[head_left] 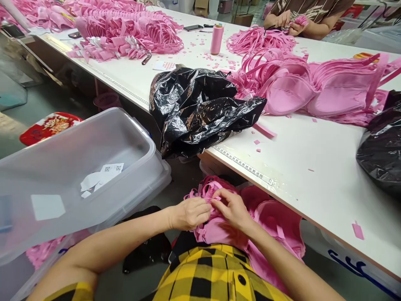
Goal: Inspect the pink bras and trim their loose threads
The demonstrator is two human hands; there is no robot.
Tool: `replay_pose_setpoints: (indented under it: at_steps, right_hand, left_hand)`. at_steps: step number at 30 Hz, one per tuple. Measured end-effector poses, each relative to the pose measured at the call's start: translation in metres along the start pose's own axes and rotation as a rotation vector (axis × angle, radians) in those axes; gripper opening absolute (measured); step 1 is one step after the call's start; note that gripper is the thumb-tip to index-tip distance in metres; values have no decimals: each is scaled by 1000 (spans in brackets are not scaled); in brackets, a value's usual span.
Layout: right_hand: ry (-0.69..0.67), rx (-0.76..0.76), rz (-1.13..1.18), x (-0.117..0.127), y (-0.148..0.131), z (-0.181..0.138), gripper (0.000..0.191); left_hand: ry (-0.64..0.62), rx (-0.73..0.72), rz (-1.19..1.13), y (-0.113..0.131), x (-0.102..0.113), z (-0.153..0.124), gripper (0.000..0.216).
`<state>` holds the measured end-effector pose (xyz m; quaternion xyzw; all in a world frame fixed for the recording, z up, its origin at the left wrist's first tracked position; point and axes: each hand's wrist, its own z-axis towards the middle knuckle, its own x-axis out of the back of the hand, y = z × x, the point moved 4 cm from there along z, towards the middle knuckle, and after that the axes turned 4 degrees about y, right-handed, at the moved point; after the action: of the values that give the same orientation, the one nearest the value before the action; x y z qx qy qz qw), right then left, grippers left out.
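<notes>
Head: hands pinched on strap

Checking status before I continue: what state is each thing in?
Left hand: pinching pink lap garments
Right hand: pinching them too
Pink lap garments: bunched loosely
Middle black bag: crumpled
Clear bin: uncovered, white papers inside
Thread spool: upright
Dark phone: lying flat
Tabletop: strewn with pink scraps

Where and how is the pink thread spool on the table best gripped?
Probably round the middle of the pink thread spool, coming from the left: it stands upright on the white table, its rounded side exposed there, while pink straps heap to its right and a black plastic bag lies on the near side.
</notes>
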<state>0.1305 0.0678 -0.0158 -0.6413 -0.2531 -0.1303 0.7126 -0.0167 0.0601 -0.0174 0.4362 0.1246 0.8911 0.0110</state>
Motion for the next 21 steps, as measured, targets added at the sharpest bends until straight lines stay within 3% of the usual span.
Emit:
replay_pose_setpoints:
  at_steps: [4, 8, 13, 21]
  right_hand:
    - [83, -177, -17, 11, 12, -16, 17]
    - [-40, -193, -163, 0, 13, -24, 20]
    - [-3, -242, -176, -14, 18, -23, 15]
    - [119, -89, -111, -18, 4, -29, 19]
  left_hand:
    - [54, 59, 28, 0, 1, -5, 28]
    - [21, 28, 42, 1, -2, -6, 28]
    - [-38, -12, 30, 2, -5, -4, 28]
    - [-100, -89, 10, -1, 1, -2, 26]
